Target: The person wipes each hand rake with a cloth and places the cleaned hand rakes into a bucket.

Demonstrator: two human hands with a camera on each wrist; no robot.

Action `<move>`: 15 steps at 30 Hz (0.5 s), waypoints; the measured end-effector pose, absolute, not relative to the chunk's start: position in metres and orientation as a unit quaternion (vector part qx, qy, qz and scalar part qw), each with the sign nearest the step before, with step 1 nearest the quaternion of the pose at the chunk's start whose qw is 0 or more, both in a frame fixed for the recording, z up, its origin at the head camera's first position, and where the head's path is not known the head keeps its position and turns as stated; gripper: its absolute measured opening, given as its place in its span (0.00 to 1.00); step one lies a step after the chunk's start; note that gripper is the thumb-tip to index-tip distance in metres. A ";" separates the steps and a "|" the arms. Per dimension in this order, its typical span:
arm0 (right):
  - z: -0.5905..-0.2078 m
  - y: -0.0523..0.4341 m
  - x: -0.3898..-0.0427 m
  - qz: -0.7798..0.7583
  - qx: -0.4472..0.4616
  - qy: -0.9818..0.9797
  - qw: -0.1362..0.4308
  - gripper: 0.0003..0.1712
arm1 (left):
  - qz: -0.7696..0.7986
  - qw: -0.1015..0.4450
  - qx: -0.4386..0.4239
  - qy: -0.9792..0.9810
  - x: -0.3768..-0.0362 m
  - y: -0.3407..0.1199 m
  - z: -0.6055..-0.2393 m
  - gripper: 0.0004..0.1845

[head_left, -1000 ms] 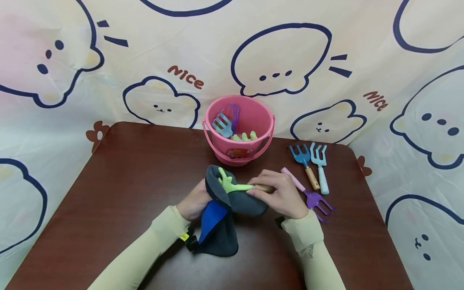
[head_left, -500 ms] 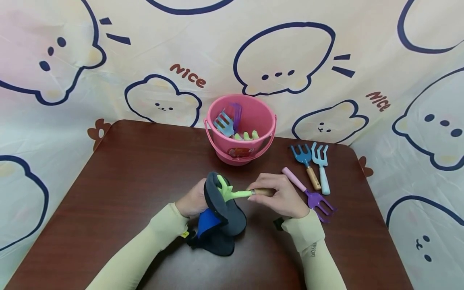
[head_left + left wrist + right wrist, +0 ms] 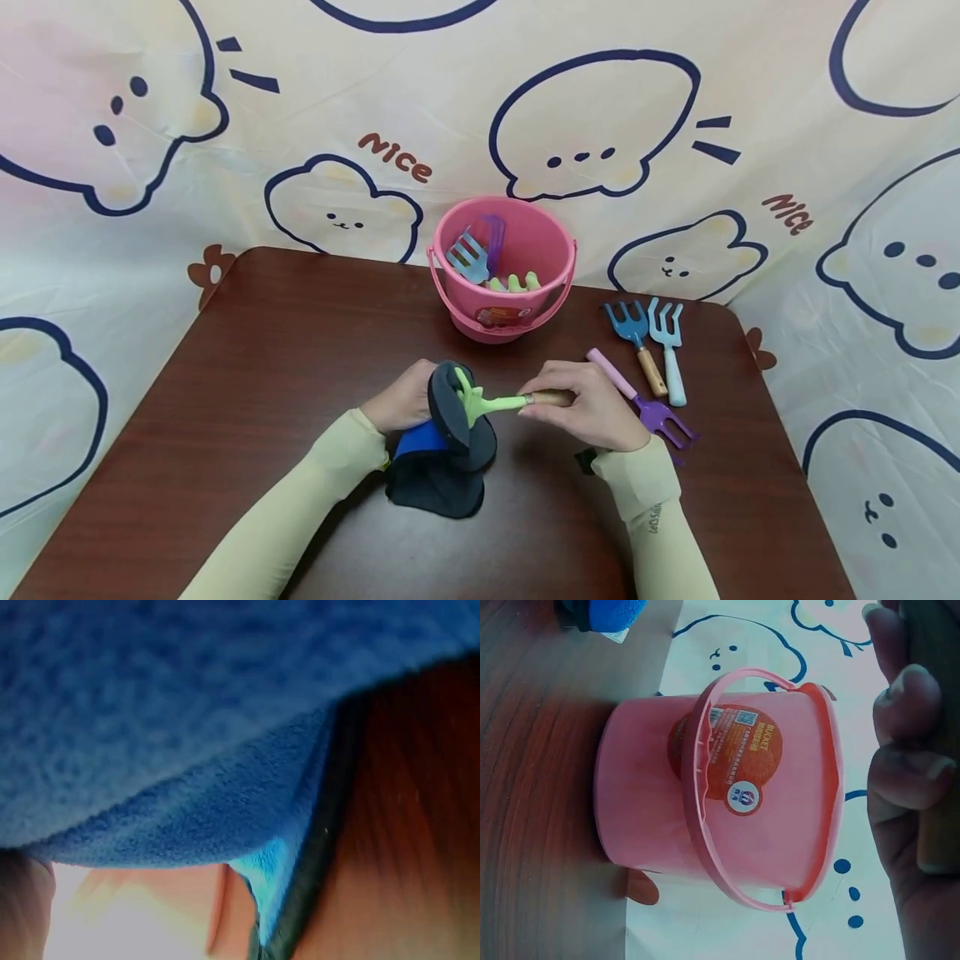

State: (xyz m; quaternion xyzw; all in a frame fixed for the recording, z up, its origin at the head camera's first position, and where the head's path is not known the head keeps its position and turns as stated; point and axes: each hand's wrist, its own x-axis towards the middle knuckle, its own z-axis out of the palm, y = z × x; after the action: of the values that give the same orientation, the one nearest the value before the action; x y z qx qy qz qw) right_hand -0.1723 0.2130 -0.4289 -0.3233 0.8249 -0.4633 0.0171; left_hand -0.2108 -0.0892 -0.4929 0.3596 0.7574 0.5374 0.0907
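Observation:
My left hand point(image 3: 408, 398) grips a dark grey and blue cloth point(image 3: 442, 458) bunched at the table's middle. The cloth point(image 3: 187, 727) fills the left wrist view. My right hand point(image 3: 592, 408) holds a green toy rake point(image 3: 487, 403) by its wooden handle point(image 3: 551, 397), the green head pressed into the cloth's fold. In the right wrist view my right hand's fingers point(image 3: 907, 742) curl round the handle point(image 3: 937, 750).
A pink bucket point(image 3: 525, 321) point(image 3: 720, 802) behind the hands holds several toy tools. To the right on the brown table point(image 3: 262, 350) lie a dark blue fork point(image 3: 633, 337), a light blue fork point(image 3: 669, 342) and a purple fork with a pink handle point(image 3: 637, 400). A printed sheet point(image 3: 375, 108) hangs behind.
The cloth has been gathered tighter round the rake's head and pulled left. My left hand has come round to the cloth's upper side; the rake has turned a little.

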 end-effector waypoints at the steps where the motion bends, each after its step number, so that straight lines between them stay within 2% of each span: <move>1: -0.429 0.216 -0.172 -0.468 -0.320 0.823 0.007 0.12 | 0.535 0.079 0.339 0.769 -0.212 -0.091 -0.493 0.05; 5: -0.424 0.230 -0.172 -0.487 -0.294 0.820 -0.070 0.15 | 0.583 0.034 0.207 0.785 -0.213 -0.095 -0.490 0.07; 8: -0.422 0.229 -0.172 -0.479 -0.265 0.828 -0.121 0.14 | 0.643 0.027 0.141 0.752 -0.206 -0.091 -0.482 0.15; 13: -0.427 0.202 -0.169 -0.451 -0.243 0.848 -0.140 0.10 | 0.687 0.055 0.175 0.703 -0.189 -0.068 -0.473 0.39; 15: -0.432 0.189 -0.166 -0.446 -0.254 0.848 -0.131 0.10 | 0.711 0.046 0.177 0.679 -0.185 -0.059 -0.472 0.41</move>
State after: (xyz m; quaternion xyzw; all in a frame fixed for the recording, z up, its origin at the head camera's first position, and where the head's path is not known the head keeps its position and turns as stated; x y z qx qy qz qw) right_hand -0.1664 0.1887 -0.4316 -0.2543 0.8482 -0.4458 -0.1308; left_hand -0.1846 -0.0594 -0.4718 0.1771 0.6788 0.7112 0.0461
